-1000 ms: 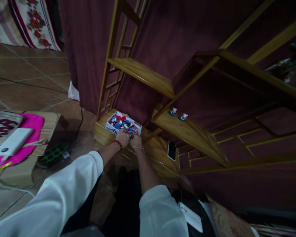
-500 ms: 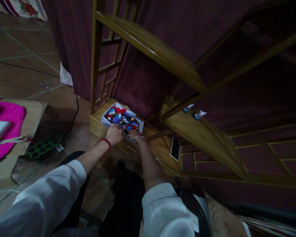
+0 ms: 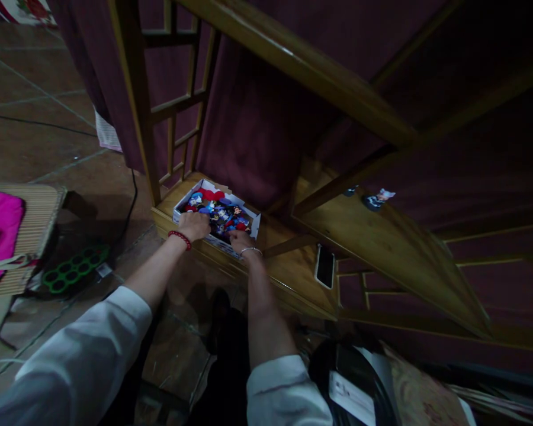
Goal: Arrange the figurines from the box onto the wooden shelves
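A shallow white cardboard box [image 3: 256,227] stands at the left end of the low wooden shelf. Small painted figurines [image 3: 224,214] in blue, red, white and black lie heaped inside it. Over the near left part of the box, my left hand [image 3: 194,226] has its fingers curled down at the figurines; a red bead bracelet circles that wrist. My right hand [image 3: 241,240] reaches over the near right edge, fingers bent in among the figurines, a silver bangle on its wrist. Whatever lies between the fingertips of either hand is hidden or too small to make out.
A phone [image 3: 324,266] lies on the low shelf [image 3: 288,269], right of the box. A figurine [image 3: 377,199] stands on a higher shelf board [image 3: 395,254]. The wooden frame's upper board [image 3: 302,59] slants overhead. A green tray with round holes [image 3: 75,270] is on the floor.
The view has shifted closer to the shelf. My left hand has moved left and away from my right hand; the right stays at the box's near right edge.
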Available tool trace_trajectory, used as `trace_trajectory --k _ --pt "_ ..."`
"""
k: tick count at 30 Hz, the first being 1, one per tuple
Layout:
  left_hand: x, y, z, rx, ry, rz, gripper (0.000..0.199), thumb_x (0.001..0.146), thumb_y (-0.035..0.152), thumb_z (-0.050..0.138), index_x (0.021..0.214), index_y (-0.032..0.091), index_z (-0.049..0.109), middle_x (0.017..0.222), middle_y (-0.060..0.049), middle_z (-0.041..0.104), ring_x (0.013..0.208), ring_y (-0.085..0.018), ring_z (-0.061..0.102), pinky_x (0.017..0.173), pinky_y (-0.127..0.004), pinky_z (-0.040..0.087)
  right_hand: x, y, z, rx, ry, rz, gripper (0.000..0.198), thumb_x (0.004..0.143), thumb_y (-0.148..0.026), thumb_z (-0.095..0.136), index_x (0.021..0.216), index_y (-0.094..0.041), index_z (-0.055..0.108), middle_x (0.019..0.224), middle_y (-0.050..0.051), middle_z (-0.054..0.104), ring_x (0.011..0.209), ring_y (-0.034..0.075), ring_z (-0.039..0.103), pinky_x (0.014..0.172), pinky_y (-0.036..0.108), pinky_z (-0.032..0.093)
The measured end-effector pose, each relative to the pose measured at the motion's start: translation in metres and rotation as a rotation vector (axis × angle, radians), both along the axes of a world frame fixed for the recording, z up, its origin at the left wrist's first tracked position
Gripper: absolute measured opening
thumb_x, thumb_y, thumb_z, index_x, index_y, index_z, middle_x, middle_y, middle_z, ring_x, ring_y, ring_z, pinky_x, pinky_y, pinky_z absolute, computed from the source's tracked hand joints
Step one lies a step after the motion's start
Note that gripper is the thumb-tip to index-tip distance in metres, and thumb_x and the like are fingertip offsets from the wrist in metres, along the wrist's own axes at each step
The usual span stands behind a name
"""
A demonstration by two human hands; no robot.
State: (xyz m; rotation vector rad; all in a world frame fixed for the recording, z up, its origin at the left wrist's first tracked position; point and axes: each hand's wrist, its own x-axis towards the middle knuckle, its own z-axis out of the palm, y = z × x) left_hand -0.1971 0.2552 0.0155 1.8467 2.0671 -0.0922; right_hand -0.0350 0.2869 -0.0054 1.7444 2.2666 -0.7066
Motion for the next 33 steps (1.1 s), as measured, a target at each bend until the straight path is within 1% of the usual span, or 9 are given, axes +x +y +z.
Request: trace_trajectory --k 3,5,9,14,20,23,28,30,33 --pt "-0.007 0.005 0.002 -0.021 -0.009 -0.015 0.035 0.075 0.022 0.041 0.105 0.02 0.059 0.108 -0.011 0.061 0.098 -0.026 0.056 0.078 -0.035 0.043 0.003 -0.005 -0.005 0.074 0.168 -0.083 0.036 0.083 -0.023 0.035 0.111 -0.029 0.057 0.106 -0.002 0.063 0.096 0.012 0.057 0.083 0.021 0.041" --pt "-0.012 0.009 0.001 -0.04 -0.019 -0.017 0.036 0.074 0.021 0.041 0.106 0.023 0.058 0.108 -0.01 0.061 0.098 -0.025 0.056 0.078 -0.035 0.043 0.003 -0.009 -0.006 0.124 0.206 -0.102 0.034 0.084 -0.024 0.036 0.11 -0.03 0.056 0.102 -0.003 0.064 0.093 0.012 0.058 0.081 0.022 0.042" --pt "-0.021 0.016 -0.005 -0.03 -0.039 0.007 0.037 0.071 0.017 0.043 0.103 0.024 0.06 0.106 -0.008 0.062 0.096 -0.024 0.057 0.078 -0.033 0.044 0.002 -0.015 -0.005 0.215 0.146 -0.029 0.031 0.084 -0.023 0.039 0.109 -0.03 0.057 0.103 -0.001 0.064 0.094 0.015 0.058 0.084 0.025 0.041" --pt "-0.027 0.022 -0.012 0.091 -0.078 0.024 0.034 0.074 0.014 0.04 0.1 0.018 0.062 0.1 -0.008 0.064 0.093 -0.019 0.058 0.081 -0.027 0.043 0.002 -0.015 -0.005 0.211 0.15 0.05 0.032 0.085 -0.02 0.037 0.11 -0.028 0.056 0.105 0.0 0.063 0.096 0.015 0.057 0.085 0.024 0.039" --pt "-0.009 0.023 -0.016 0.021 -0.053 -0.081 0.033 0.077 0.024 0.041 0.103 0.024 0.061 0.102 -0.009 0.063 0.093 -0.023 0.058 0.078 -0.035 0.045 0.0 -0.009 -0.003 0.212 0.127 0.028 0.032 0.084 -0.023 0.039 0.111 -0.028 0.056 0.105 0.001 0.063 0.097 0.017 0.057 0.086 0.027 0.039" --pt "0.004 0.024 -0.016 0.01 -0.025 -0.114 0.034 0.078 0.028 0.04 0.102 0.019 0.062 0.101 -0.013 0.063 0.093 -0.027 0.058 0.077 -0.038 0.045 -0.002 -0.007 -0.001 0.213 0.12 0.02 0.031 0.083 -0.024 0.04 0.109 -0.029 0.056 0.105 0.0 0.063 0.097 0.017 0.057 0.085 0.027 0.039" --pt "0.017 0.027 -0.019 0.012 -0.016 -0.16 0.032 0.074 0.023 0.042 0.097 0.014 0.063 0.1 -0.016 0.062 0.103 -0.03 0.051 0.08 -0.039 0.044 -0.005 -0.006 -0.001 0.25 0.089 -0.012 0.029 0.083 -0.026 0.04 0.104 -0.029 0.059 0.101 0.001 0.064 0.091 0.018 0.059 0.079 0.027 0.041" --pt "0.02 0.03 -0.022 0.038 -0.016 -0.175 0.031 0.075 0.024 0.042 0.095 0.014 0.063 0.099 -0.015 0.063 0.104 -0.028 0.051 0.082 -0.039 0.042 -0.006 -0.006 -0.002 0.255 0.091 -0.014 0.028 0.084 -0.026 0.039 0.104 -0.029 0.059 0.099 0.002 0.065 0.09 0.018 0.059 0.077 0.027 0.042" --pt "0.023 0.033 -0.028 0.099 -0.015 -0.179 0.03 0.077 0.025 0.041 0.093 0.012 0.062 0.092 -0.015 0.065 0.096 -0.024 0.056 0.087 -0.036 0.039 -0.008 -0.006 -0.005 0.239 0.109 0.005 0.028 0.085 -0.027 0.038 0.104 -0.028 0.059 0.098 0.003 0.065 0.089 0.018 0.059 0.076 0.026 0.042"
